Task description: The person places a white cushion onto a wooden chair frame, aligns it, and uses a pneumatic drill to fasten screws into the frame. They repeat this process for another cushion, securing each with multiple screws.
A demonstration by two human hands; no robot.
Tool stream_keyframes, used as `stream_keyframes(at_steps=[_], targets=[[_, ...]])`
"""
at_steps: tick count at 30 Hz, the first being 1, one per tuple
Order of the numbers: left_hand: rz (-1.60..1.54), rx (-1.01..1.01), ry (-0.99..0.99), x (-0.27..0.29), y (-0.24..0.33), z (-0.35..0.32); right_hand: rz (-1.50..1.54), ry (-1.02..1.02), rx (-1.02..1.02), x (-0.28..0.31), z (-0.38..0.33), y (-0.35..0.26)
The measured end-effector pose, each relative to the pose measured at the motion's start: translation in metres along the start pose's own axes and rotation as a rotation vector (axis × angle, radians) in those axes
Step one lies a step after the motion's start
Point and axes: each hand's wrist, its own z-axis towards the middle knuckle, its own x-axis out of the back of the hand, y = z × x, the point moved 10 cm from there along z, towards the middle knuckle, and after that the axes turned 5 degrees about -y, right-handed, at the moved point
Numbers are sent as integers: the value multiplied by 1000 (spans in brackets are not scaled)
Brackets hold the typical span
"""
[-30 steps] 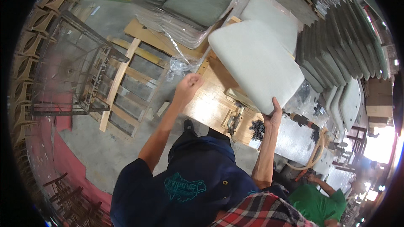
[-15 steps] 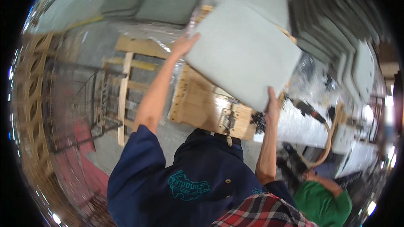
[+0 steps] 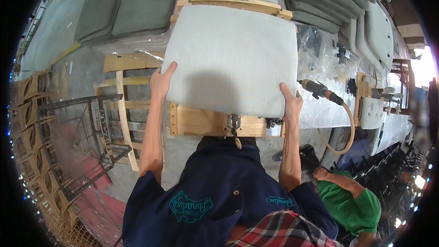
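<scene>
A pale grey upholstered seat cushion [image 3: 233, 50] lies almost square over a wooden jig [image 3: 201, 120], hiding most of it. At the cushion's near left edge is my left hand [image 3: 161, 81], thumb on top and fingers curled round the side. My right hand [image 3: 291, 103] grips the near right edge the same way, its fingertips partly hidden. Between my hands, on the jig's front board, sits a metal toggle clamp [image 3: 234, 121] with its handle pointing toward me. Dark screws [image 3: 273, 122] are heaped beside the right front of the cushion.
A power driver [image 3: 320, 90] with a tan hose lies on the plastic-covered surface at right. Dark cushions [image 3: 146, 7] lie at far left, with more stacked [image 3: 315, 2] at far right. A black metal frame [image 3: 75, 144] stands left. A person in green [image 3: 352, 201] works at lower right.
The cushion has turned counterclockwise and come left and nearer, from a slant to nearly square over the jig. Both hands have kept hold of its edges.
</scene>
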Motion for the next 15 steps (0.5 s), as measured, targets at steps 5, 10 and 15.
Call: stream_keyframes(at_steps=[5, 10, 15], targets=[[-23, 16, 70, 20, -27, -49, -24, -11, 110, 13, -47, -6], [-460, 29, 51, -13, -66, -81, -155, -78, 401, 14, -94, -131], [-700, -36, -402, -145, -17, -112, -417, 193, 840, 47, -207, -291]])
